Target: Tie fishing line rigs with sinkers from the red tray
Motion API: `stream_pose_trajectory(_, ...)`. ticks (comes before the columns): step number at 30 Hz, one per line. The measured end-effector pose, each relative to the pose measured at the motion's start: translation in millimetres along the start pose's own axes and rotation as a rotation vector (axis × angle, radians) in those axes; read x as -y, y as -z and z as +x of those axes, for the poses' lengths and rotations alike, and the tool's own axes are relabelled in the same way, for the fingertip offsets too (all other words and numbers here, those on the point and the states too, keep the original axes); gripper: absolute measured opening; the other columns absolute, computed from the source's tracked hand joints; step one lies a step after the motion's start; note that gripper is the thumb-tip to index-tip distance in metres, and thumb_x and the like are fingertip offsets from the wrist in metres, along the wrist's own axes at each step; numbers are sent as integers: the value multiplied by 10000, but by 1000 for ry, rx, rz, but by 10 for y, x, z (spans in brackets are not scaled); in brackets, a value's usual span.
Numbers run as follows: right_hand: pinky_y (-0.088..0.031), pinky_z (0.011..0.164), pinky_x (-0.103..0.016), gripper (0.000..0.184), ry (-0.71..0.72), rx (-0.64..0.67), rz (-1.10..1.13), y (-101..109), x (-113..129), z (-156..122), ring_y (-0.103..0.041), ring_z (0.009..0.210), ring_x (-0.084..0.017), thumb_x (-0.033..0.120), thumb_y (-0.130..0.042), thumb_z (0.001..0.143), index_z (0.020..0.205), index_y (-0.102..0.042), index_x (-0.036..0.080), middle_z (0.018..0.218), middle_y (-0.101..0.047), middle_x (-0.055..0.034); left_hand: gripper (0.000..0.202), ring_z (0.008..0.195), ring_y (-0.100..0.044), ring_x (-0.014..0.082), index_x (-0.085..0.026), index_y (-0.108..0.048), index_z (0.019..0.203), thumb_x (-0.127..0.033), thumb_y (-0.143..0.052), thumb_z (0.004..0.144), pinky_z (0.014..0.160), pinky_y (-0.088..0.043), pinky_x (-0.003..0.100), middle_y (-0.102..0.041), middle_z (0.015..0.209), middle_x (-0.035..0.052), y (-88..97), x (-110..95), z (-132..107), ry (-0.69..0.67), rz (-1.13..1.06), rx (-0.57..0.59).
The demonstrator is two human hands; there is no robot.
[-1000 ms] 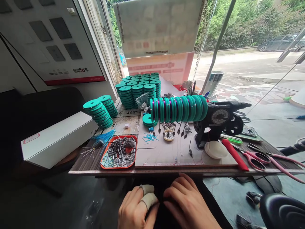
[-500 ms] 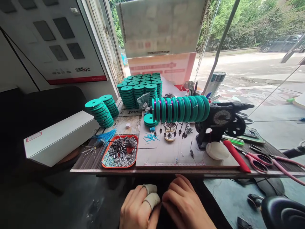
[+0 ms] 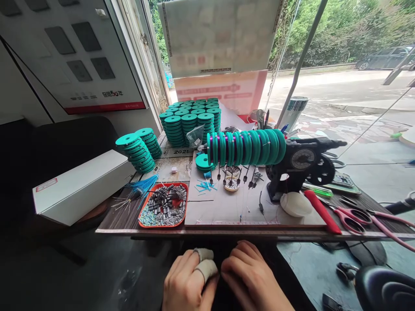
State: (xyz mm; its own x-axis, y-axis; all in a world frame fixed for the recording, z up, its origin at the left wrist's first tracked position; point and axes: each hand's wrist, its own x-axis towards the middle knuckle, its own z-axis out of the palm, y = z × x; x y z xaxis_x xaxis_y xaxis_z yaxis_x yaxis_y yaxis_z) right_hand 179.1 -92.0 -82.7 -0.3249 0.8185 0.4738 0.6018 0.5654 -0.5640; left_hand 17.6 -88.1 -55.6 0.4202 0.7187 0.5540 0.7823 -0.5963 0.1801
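My left hand (image 3: 189,280) is low in the view, below the table's front edge, with its fingers curled. Pale tape wraps two of its fingers. Close beside it, my right hand (image 3: 249,274) has its fingers bent and pressed together, thumb side toward the left. Whatever lies between the fingertips of either hand is too small or hidden to make out. Above them on the table is a light board (image 3: 210,214). Over it, a row of green spools (image 3: 246,147) sits on a dark winding machine (image 3: 300,162), and small dark weights hang below the spools.
A red tray (image 3: 163,205) of small metal parts stands left of the board. Stacks of green spools (image 3: 189,123) rise behind. A white box (image 3: 82,188) lies far left. On the right are a white bowl (image 3: 295,204), pink scissors (image 3: 352,218) and a red handle (image 3: 322,212).
My right hand's fingertips have dropped slightly and curled in. My left hand stays almost where it was, and the things on the table have not moved.
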Motion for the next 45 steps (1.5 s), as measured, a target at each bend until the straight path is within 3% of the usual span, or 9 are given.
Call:
stream_pose_trajectory(13, -384, 679, -199, 125, -18, 50, 47, 16, 15, -2, -464, 666, -95, 79, -530, 780, 709, -534, 182, 656, -550, 23, 291, 569, -616, 171, -226, -627, 676, -317, -433, 872, 501, -528, 250, -661, 640, 17, 1, 22, -17, 24, -32, 20)
stream_pose_trajectory(15, -386, 679, -198, 126, -10, 50, 47, 24, 17, 2, -468, 674, -97, 84, -523, 787, 710, -532, 183, 656, -551, 22, 216, 659, -656, 170, -236, -645, 811, -398, -504, 836, 572, -558, 234, -692, 752, 18, 7, 75, -28, 79, -119, 84)
stream_pose_trajectory(18, -383, 686, -195, 135, 16, 24, 50, 30, 28, 12, -467, 679, -96, 85, -521, 792, 700, -524, 184, 651, -553, 26, 347, 814, -663, 171, -248, -624, 965, -529, -512, 795, 694, -557, 216, -693, 901, 24, 35, 159, -19, 169, -292, 233)
stream_pose_trajectory(22, -375, 682, -187, 153, 65, -9, 47, 19, 38, 23, -441, 640, -84, 88, -547, 784, 671, -502, 179, 611, -530, 38, 469, 710, -606, 155, -206, -612, 679, -523, -322, 867, 609, -497, 196, -633, 713, 24, 90, 176, 33, 285, -508, 518)
stream_pose_trajectory(25, -372, 677, -187, 140, 60, -1, 52, 11, 31, 24, -450, 654, -85, 84, -554, 775, 685, -506, 180, 624, -535, 35, 485, 710, -570, 158, -186, -573, 635, -532, -319, 861, 605, -459, 201, -603, 691, 33, 105, 145, 56, 383, -633, 585)
stream_pose_trajectory(29, -370, 664, -182, 138, 52, 21, 78, 11, 19, 20, -458, 663, -85, 69, -558, 764, 704, -505, 182, 640, -543, 36, 358, 755, -557, 169, -180, -589, 668, -452, -437, 844, 661, -446, 218, -603, 739, 40, 82, 130, 45, 469, -740, 593)
stream_pose_trajectory(34, -365, 662, -178, 143, 31, 45, 116, -13, 16, -6, -455, 674, -85, 58, -548, 763, 711, -504, 184, 654, -546, 38, 168, 752, -547, 158, -182, -589, 627, -224, -544, 783, 661, -413, 213, -584, 714, 18, 91, 130, 52, 500, -759, 575)
stream_pose_trajectory(45, -349, 651, -190, 176, 82, 5, 93, -56, 29, 7, -423, 630, -87, 111, -490, 828, 665, -477, 175, 612, -522, 30, 163, 783, -551, 154, -179, -601, 593, -51, -600, 694, 710, -401, 225, -593, 756, 9, 159, 72, 140, 590, -668, 595)
